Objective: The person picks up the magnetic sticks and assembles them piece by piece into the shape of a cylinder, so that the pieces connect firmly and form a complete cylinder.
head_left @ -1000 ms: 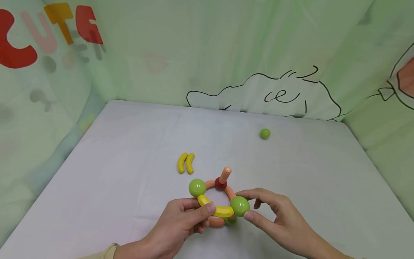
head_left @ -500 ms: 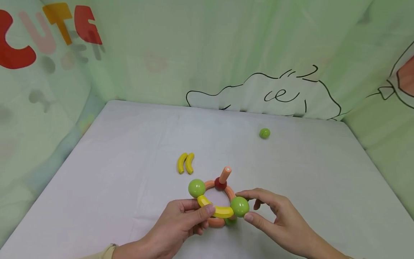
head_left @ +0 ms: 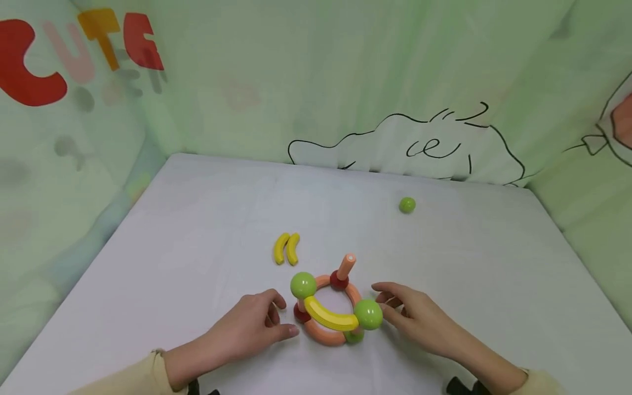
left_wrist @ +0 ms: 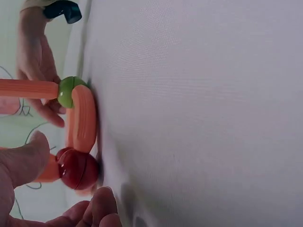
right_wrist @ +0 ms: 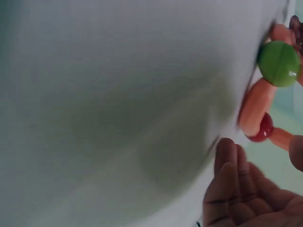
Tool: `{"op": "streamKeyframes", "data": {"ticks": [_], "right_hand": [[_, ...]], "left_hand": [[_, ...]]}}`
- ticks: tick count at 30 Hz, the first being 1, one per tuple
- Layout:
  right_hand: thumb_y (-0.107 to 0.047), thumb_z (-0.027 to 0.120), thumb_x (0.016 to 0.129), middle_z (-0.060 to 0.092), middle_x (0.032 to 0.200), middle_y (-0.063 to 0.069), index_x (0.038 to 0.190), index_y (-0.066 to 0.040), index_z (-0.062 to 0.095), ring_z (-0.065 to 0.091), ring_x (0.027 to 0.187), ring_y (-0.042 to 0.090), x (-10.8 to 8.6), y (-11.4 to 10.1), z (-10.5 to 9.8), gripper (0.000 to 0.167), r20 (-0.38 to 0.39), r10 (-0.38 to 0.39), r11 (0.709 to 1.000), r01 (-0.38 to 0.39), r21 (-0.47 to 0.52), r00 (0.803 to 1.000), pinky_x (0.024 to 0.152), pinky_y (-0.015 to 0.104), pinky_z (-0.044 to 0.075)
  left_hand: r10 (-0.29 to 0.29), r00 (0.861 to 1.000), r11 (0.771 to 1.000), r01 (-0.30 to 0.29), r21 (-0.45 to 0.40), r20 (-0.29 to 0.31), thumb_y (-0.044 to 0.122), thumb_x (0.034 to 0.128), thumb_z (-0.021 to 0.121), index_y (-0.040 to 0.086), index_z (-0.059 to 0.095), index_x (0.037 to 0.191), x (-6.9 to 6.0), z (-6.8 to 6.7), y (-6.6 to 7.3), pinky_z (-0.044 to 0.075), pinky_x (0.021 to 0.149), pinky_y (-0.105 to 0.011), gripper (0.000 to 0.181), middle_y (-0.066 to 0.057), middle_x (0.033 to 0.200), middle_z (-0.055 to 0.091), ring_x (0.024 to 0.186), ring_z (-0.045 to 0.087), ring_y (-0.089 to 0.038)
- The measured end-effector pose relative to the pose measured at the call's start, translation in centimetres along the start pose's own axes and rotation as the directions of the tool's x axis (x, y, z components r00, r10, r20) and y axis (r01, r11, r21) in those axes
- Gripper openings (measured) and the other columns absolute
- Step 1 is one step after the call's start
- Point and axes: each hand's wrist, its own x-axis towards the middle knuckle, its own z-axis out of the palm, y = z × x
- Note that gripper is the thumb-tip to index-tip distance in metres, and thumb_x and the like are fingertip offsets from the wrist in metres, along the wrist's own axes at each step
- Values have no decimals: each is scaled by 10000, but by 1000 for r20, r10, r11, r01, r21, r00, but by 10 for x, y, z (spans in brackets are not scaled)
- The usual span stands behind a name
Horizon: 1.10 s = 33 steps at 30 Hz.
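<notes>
A ball-and-rod toy frame stands on the table between both hands. Its base has orange curved rods [head_left: 323,334], a red ball [left_wrist: 79,169] and a lower green ball [right_wrist: 279,64]. Above, a yellow curved rod [head_left: 329,317] joins a left green ball [head_left: 303,285] and a right green ball [head_left: 368,314]. From a rear red ball [head_left: 339,281] an orange rod [head_left: 347,265] sticks up, its top end free. My left hand [head_left: 249,325] is just left of the frame, thumb and fingers apart, holding nothing. My right hand [head_left: 419,316] has loosely bent fingers beside the right green ball; contact is unclear.
Two loose yellow curved rods [head_left: 280,249] lie side by side behind the frame. Farther back on the right sits a single green ball [head_left: 407,205]. Printed green cloth walls [head_left: 222,82] border the white-covered table [head_left: 197,219] at the back and sides.
My left hand has let go of the yellow curved rod and drawn back to the left. My right hand's fingers have come off the green ball's sides. The toy frame stays in place.
</notes>
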Motion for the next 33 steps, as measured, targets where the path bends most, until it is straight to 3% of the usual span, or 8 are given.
{"op": "streamKeyframes", "data": {"ticks": [3, 10, 19, 26, 33], "right_hand": [[-133, 664, 955, 712, 1049, 24, 1278, 11, 653, 628, 878, 128, 18, -3, 6, 354, 59, 111, 994, -110, -17, 992, 727, 258, 528], [-299, 710, 964, 691, 871, 0, 1076, -7, 729, 555, 765, 138, 36, -9, 12, 313, 74, 152, 987, -155, 37, 986, 660, 263, 478], [-176, 741, 916, 628, 786, 5, 988, -8, 728, 521, 734, 140, 39, -9, 15, 184, 56, 158, 987, -158, 9, 986, 624, 228, 434], [-134, 741, 901, 599, 709, -5, 878, -46, 722, 504, 653, 131, 36, -14, 19, 94, 92, 192, 981, -192, -12, 977, 562, 212, 405], [-203, 738, 898, 538, 605, -39, 736, -89, 694, 471, 591, 117, 29, -18, 21, 203, 146, 196, 981, -193, -35, 970, 531, 218, 351]], "left_hand": [[8, 1000, 1000, -8, -2, 7, 338, 827, 850, 38, 655, 1093, 12, 5, 0, 433, 611, -246, 445, 25, 772, 607, 668, 537, -122], [51, 998, 997, -50, -50, 29, 149, 838, 844, 132, 716, 954, 28, 6, 4, 425, 616, -221, 174, 71, 788, 672, 685, 543, -107], [42, 998, 997, -39, -67, 44, 117, 844, 832, 82, 722, 953, 34, 2, 5, 450, 643, -215, 158, 42, 824, 717, 723, 578, -108], [5, 1000, 1000, -5, -26, -11, 122, 837, 838, 61, 721, 952, 35, -7, 3, 455, 641, -228, 174, 16, 774, 684, 702, 575, -101], [-61, 996, 998, 60, -11, -60, 118, 858, 819, 73, 727, 944, 39, -9, 1, 444, 616, -252, 134, 8, 757, 665, 672, 549, -127]]}}
